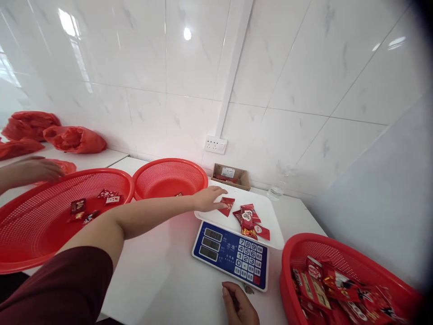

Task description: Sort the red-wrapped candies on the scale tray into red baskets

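Red packet: probably light, slick, crushable; best pinched by one edge. Touched by part-spread left hand, cannot tell if gripped; with right hand curled, contents hidden.

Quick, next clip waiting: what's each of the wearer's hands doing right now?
Left hand: touching a red packet on the tray; whether it's gripped can't be told.
Right hand: loosely curled near the scale; nothing visible in it.

On the scale's blue panel I read 志准 and number keys 0 to 9; the packets' lettering I can't make out.
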The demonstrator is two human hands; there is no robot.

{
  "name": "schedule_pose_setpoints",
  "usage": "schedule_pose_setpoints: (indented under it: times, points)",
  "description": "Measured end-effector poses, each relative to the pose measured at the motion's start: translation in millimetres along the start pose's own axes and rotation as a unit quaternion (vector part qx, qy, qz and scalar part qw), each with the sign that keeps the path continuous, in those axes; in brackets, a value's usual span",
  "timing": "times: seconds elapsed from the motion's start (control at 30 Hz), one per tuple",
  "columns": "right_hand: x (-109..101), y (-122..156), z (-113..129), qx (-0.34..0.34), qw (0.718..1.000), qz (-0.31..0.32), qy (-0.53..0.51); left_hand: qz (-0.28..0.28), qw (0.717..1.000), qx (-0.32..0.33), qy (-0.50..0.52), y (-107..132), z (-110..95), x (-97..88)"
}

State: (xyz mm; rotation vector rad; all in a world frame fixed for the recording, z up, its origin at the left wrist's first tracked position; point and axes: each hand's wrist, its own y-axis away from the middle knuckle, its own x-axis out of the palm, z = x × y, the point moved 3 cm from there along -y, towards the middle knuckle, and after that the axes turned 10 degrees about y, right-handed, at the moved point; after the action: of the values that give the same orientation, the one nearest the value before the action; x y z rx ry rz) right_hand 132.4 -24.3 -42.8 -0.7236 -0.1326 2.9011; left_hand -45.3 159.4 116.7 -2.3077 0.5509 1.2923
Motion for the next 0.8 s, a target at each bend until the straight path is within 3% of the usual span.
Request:
schedule_pose_setpoints:
  times: [0.13,0.27,0.43,0.63,0.8]
  points:
    - [1,1,-2,0.005,1.0,-0.016,-0.015,0.056,0.998,0.035,0.023,-25,-37,34.9]
    - [2,1,-7,0.009,1.0,-0.01,-0.012,0.12,0.991,0.064,-0.019,-43,-59,61.7]
    - [3,1,-10,0.003,1.0,-0.002,-0.004,0.062,0.992,0.098,-0.052,-53,-61,70.2]
    - [3,2,-8,0.009,1.0,0.001,-0.018,0.028,0.998,0.053,-0.019,-57,-48,67.6]
    - [2,2,-6,0.005,1.0,-0.003,-0.021,-0.047,0.998,0.032,0.017,-59,-41,56.1]
